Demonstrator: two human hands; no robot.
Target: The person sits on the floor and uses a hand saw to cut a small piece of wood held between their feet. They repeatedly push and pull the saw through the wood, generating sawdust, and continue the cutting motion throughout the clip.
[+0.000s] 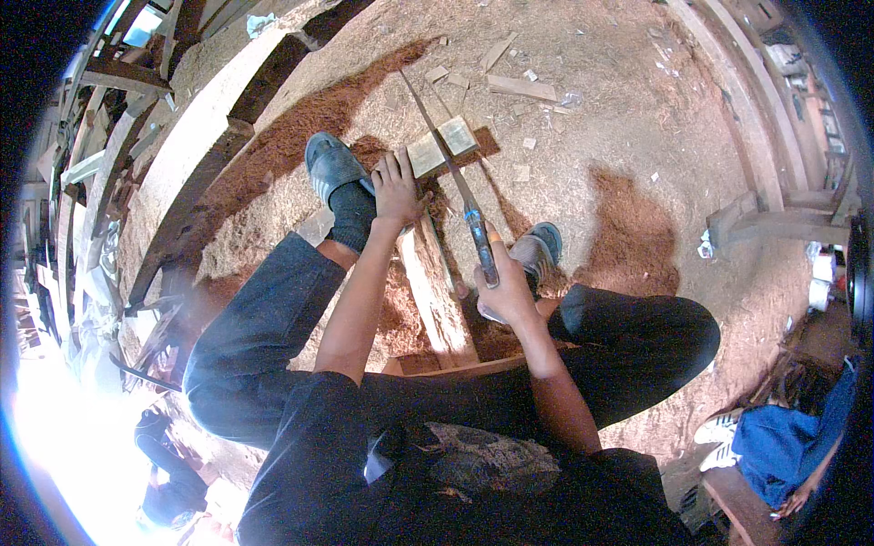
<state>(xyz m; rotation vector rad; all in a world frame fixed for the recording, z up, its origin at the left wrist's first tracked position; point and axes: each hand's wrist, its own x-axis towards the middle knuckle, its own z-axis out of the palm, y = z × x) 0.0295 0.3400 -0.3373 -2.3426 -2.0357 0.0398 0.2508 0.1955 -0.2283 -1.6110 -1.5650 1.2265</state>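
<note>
A handsaw [460,184] with a long narrow blade and a dark handle with blue on it is in my right hand [506,289], whose fingers are wrapped round the handle. The blade points away and to the left, crossing a short pale wooden block [462,136]. My left hand [395,191] grips the block's left end, fingers over its top. Whether the teeth have cut into the block cannot be seen. Below my hands, a longer wooden beam [428,282] runs between my legs toward me.
Sawdust and wood offcuts [522,87] lie on the ground ahead. A heavy timber [196,155] curves along the left, another frame [774,218] stands at the right. My sandalled feet flank the work. At lower right, another person in blue trousers [774,446] is seated.
</note>
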